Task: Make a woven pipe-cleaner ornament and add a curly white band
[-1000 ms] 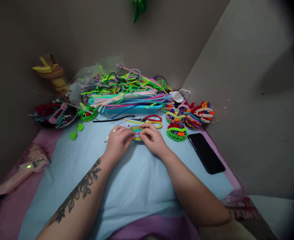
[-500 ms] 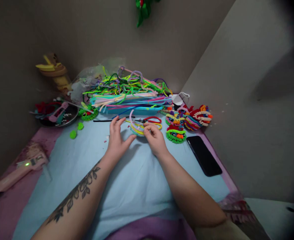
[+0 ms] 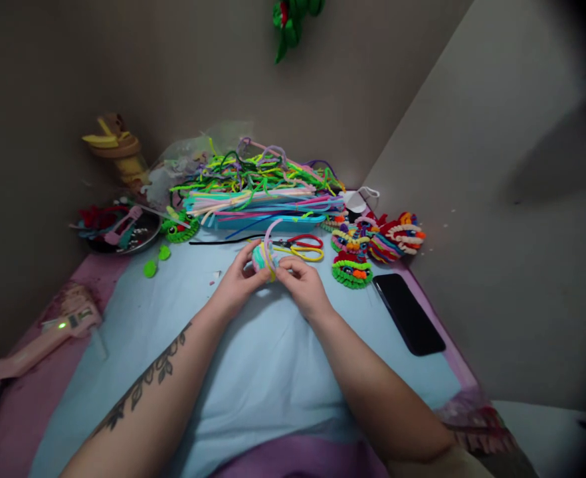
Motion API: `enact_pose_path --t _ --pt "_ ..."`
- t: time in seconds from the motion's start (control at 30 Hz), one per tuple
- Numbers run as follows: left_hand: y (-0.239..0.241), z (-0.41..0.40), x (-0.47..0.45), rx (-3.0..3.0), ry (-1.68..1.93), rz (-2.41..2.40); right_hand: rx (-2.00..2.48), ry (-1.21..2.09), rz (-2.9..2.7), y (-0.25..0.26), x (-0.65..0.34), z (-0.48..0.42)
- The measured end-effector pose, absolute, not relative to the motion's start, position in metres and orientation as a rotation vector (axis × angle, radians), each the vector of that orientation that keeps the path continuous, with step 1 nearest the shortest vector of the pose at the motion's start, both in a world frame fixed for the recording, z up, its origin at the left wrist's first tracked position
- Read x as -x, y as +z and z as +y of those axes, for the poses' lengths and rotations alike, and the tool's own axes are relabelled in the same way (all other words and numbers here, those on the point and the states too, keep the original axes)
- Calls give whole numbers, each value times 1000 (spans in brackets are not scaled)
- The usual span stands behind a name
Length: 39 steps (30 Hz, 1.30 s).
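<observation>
Between my hands is a small rounded piece of bent pipe cleaners (image 3: 264, 257) in turquoise, yellow and lilac, with one lilac end curving upward. My left hand (image 3: 240, 275) grips its left side between thumb and fingers. On the right side, my right hand (image 3: 300, 279) pinches it with thumb and fingertips; exactly which strand it holds is hidden. Just behind lie scissors (image 3: 307, 247) with one red and one yellow handle. A black pipe cleaner (image 3: 213, 242) stretches to their left.
A blue tray (image 3: 273, 224) heaped with pipe cleaners (image 3: 253, 176) stands at the back. Several finished pipe-cleaner figures (image 3: 351, 271) sit right, near a black phone (image 3: 408, 313). At left are a metal bowl (image 3: 148, 242), a pink glue gun (image 3: 48, 338) with a green light and green pompoms (image 3: 150, 268).
My left hand has closed from an open spread onto the pipe-cleaner piece. The piece has shifted slightly left and turned, with my right hand still on it.
</observation>
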<state>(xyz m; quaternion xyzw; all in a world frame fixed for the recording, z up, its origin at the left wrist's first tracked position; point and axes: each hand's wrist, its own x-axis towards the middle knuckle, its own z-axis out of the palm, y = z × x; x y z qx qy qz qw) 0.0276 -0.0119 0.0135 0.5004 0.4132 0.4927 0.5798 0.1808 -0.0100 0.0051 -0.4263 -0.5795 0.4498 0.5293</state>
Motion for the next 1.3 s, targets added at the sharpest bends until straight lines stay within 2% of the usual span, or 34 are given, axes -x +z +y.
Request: enact_pose_path --t 0.27,0.63,0.73,0.83,0.97,1.3 --pt "15 -15 -34 -1196 1165 970 1170 807 -1527 13 -175 -19" --pt "13 -14 -31 -1337 1177 1157 1015 650 -1827 12 -180 -19" --pt "11 -13 -28 -1464 1166 1212 1035 596 -1736 11 -189 -17" --pt "10 -15 -26 -1645 1110 1285 1123 405 -1567 11 -202 -10" --pt "10 -19 -27 -1864 1033 1257 1113 194 -1690 11 -215 -1" --pt "12 -20 -25 -2135 989 1234 982 202 -1712 15 -206 -8"
